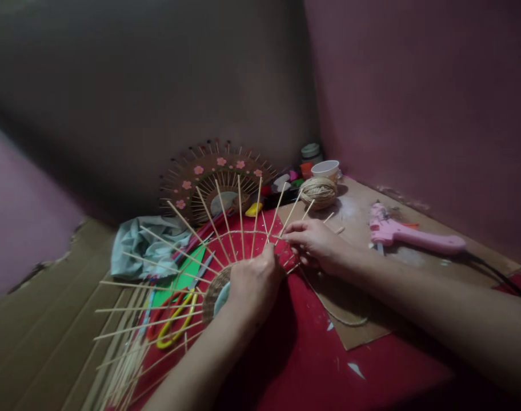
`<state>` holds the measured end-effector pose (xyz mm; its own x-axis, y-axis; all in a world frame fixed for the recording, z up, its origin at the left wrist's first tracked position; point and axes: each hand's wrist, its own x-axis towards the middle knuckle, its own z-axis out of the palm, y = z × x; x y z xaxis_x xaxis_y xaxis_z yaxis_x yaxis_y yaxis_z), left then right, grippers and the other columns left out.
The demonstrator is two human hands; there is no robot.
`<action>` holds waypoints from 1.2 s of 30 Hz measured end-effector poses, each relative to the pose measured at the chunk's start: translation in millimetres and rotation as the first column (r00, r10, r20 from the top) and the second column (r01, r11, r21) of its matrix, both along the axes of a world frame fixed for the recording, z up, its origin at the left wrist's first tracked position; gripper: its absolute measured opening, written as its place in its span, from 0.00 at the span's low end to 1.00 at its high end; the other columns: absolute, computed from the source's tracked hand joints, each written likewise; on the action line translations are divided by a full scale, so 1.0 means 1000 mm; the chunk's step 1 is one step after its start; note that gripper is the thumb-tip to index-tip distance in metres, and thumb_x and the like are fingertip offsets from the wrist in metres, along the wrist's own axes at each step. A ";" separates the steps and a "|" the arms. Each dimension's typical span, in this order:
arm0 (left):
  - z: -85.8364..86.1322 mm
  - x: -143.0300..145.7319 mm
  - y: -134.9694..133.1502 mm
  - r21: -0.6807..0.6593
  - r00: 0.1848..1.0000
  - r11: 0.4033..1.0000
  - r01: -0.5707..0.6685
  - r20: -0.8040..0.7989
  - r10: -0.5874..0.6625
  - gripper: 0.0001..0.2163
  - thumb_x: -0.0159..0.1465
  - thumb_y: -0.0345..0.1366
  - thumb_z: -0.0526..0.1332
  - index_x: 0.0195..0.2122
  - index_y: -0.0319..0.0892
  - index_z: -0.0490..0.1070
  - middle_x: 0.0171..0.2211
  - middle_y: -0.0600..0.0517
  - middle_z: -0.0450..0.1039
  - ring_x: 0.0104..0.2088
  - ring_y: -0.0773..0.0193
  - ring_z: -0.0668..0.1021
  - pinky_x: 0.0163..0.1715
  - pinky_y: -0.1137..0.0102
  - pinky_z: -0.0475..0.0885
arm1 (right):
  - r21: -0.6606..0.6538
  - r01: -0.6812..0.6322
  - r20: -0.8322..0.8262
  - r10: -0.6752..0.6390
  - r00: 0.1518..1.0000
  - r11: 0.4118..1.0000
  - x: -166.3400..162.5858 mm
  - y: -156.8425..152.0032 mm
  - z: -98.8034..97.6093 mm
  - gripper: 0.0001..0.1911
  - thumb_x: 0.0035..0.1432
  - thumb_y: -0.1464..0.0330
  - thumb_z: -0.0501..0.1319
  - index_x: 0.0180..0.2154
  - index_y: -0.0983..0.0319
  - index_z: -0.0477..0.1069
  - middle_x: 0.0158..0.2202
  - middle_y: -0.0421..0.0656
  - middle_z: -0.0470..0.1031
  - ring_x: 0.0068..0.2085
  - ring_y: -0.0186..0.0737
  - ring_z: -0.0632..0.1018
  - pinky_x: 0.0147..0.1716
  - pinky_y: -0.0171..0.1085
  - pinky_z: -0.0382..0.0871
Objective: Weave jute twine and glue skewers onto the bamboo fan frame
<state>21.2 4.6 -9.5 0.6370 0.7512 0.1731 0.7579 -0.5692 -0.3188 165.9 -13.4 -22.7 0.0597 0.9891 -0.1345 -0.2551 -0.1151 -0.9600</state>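
Sunburst frame (209, 294) of thin pale sticks (241, 217) sits mid-scene above the red desk (303, 342), a line of twine (248, 232) arcing across the sticks on the far side. Of the 2 hands, the left hand (256, 282) is curled over the frame's right part, holding it, its lower fingers hidden; the right hand (314, 242), just right of it, is narrowed to a fingertip pinch, apparently on the twine. Far right is the twine ball (318, 193); right, the pink glue gun (415, 235). The frame should be light; its sticks look stiff but easily snapped or bent at their tips, so the woven hub seems the safest hold. The twine looks soft and grippy.
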 end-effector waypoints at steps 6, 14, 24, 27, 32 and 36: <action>0.003 0.003 0.001 0.034 1.000 0.999 0.003 -0.021 -0.002 0.10 0.62 0.34 0.49 0.35 0.41 0.69 0.21 0.47 0.73 0.23 0.56 0.78 0.19 0.70 0.65 | -0.010 0.015 0.003 -0.015 1.000 1.000 0.000 -0.001 0.003 0.05 0.50 0.75 0.55 0.24 0.63 0.65 0.09 0.31 0.57 0.09 0.25 0.57 0.07 0.27 0.46; 0.005 0.006 -0.001 0.037 1.000 0.999 -0.005 0.002 0.005 0.11 0.63 0.37 0.47 0.32 0.42 0.68 0.21 0.48 0.73 0.24 0.54 0.78 0.18 0.70 0.63 | -0.056 0.063 0.210 -0.050 0.976 0.996 -0.004 -0.004 -0.004 0.04 0.46 0.76 0.54 0.27 0.62 0.63 0.13 0.36 0.67 0.11 0.30 0.65 0.10 0.29 0.54; 0.001 -0.001 0.006 0.007 1.000 1.000 -0.002 0.022 0.002 0.11 0.63 0.35 0.47 0.32 0.42 0.68 0.24 0.49 0.74 0.25 0.56 0.77 0.20 0.70 0.61 | 0.290 -0.190 0.884 -0.187 0.428 0.938 0.006 -0.058 0.007 0.12 0.51 0.75 0.54 0.31 0.60 0.75 0.33 0.43 0.76 0.33 0.36 0.75 0.33 0.34 0.66; -0.002 -0.002 0.010 -0.059 1.000 0.998 -0.014 0.017 0.015 0.12 0.63 0.36 0.46 0.31 0.42 0.68 0.25 0.48 0.75 0.27 0.56 0.78 0.22 0.70 0.63 | 0.403 -0.099 0.911 -0.389 0.137 0.910 0.041 -0.091 0.002 0.14 0.55 0.71 0.51 0.40 0.60 0.72 0.44 0.47 0.72 0.38 0.40 0.73 0.38 0.38 0.66; -0.010 -0.001 0.019 -0.127 1.000 0.992 -0.025 -0.010 0.024 0.13 0.63 0.37 0.46 0.33 0.41 0.69 0.27 0.46 0.75 0.30 0.54 0.78 0.24 0.68 0.65 | 0.322 0.170 0.885 -0.232 -0.404 0.931 0.111 -0.121 -0.032 0.17 0.54 0.68 0.50 0.42 0.64 0.70 0.39 0.53 0.71 0.40 0.54 0.70 0.36 0.47 0.64; -0.008 -0.005 0.015 -0.161 1.000 0.987 0.003 0.025 0.001 0.13 0.64 0.37 0.45 0.33 0.41 0.69 0.28 0.46 0.75 0.30 0.55 0.77 0.25 0.67 0.65 | 0.185 0.235 0.918 -0.082 -0.389 0.954 0.139 -0.118 -0.051 0.26 0.53 0.68 0.50 0.54 0.63 0.61 0.35 0.50 0.72 0.34 0.50 0.71 0.31 0.45 0.65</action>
<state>16.5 19.6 -17.4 0.6345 0.7701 0.0662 0.7641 -0.6121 -0.2036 305.1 -131.7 -73.9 0.3286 0.9004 0.2850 0.9275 -0.3646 0.0823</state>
